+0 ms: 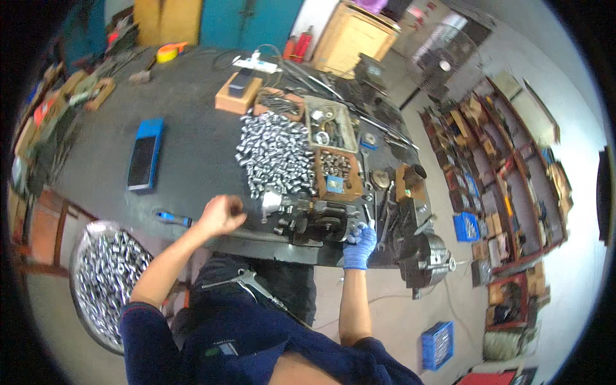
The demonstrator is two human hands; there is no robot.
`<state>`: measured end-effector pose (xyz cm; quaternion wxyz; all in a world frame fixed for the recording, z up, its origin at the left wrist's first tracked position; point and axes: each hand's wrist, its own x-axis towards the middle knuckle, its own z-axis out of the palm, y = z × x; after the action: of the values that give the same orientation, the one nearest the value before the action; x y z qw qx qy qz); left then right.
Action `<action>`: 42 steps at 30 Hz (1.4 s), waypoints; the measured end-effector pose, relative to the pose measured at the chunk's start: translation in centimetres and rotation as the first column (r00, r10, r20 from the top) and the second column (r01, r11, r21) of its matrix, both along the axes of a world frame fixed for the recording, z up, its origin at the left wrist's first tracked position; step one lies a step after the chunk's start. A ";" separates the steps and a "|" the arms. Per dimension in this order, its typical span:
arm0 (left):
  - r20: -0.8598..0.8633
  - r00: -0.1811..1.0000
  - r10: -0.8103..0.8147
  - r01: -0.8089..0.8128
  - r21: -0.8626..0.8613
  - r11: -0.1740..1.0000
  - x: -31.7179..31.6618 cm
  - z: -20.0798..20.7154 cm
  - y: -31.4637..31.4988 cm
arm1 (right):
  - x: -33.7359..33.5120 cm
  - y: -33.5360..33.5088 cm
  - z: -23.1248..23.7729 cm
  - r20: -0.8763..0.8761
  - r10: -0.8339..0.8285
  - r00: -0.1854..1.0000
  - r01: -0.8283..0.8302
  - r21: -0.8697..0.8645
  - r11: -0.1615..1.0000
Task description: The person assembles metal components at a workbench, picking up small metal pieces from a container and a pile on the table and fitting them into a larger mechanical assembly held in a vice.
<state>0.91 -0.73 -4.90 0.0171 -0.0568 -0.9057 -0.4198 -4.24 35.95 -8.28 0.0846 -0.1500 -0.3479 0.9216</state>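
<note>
My left hand (223, 215) is bare and hovers over the front part of the dark bench, left of a small machine. Its fingers are curled in; whether anything is between them is too small to tell. My right hand (360, 247) wears a blue glove and is closed at the right side of the small geared metal machine (324, 221). What its fingers grip there is hidden. A bright metal block (272, 201) sits at the machine's left end. Behind it spreads a heap of small shiny metal sleeves (273, 154), with a few loose ones beside the machine.
A round tub (83, 298) full of similar parts stands at the lower left. On the bench (192, 141) lie a blue case (146, 154), a blue-handled tool (173, 219), a parts tray (330, 125) and wrenches (386, 221). An air gun (247, 282) rests by my lap. A vise (427, 256) is at right.
</note>
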 end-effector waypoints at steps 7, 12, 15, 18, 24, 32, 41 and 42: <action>-0.127 0.984 -0.127 0.177 0.795 0.581 0.3 6.9 1.2 | 0.1 -0.3 0.9 0.030 0.076 0.997 -0.078 0.049 0.996; -0.015 0.993 -0.120 0.078 0.838 0.540 0.2 5.9 1.5 | -0.1 -0.6 0.5 0.039 0.019 0.999 -0.021 0.063 0.998; -0.020 0.991 -0.131 0.089 0.831 0.548 0.2 5.8 1.4 | 0.1 -1.7 1.9 0.079 -0.078 0.994 0.073 0.065 0.995; -0.072 0.990 -0.119 0.126 0.825 0.550 0.0 5.7 1.6 | -0.4 0.2 0.1 0.036 0.036 0.999 -0.038 0.053 0.998; -0.066 0.988 -0.143 0.134 0.828 0.545 -0.4 4.9 1.3 | 1.2 -1.2 2.0 0.028 -0.004 1.000 0.002 0.084 0.996; -0.059 0.975 -0.214 0.182 0.763 0.620 -1.0 5.6 1.4 | 2.5 0.6 4.6 0.004 0.121 0.993 -0.120 0.166 0.979; 0.001 0.992 -0.128 0.064 0.860 0.506 0.0 5.1 2.2 | 1.7 1.1 7.2 -0.198 0.256 0.946 -0.218 0.197 0.956; 0.012 0.994 -0.111 0.047 0.859 0.510 0.1 5.2 2.3 | 1.7 1.2 6.8 -0.213 0.255 0.943 -0.217 0.188 0.958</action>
<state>1.02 1.54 0.31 -0.0060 -0.0683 -0.5773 -0.8137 -2.49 37.17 -1.48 0.0256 0.0103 -0.4246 0.9050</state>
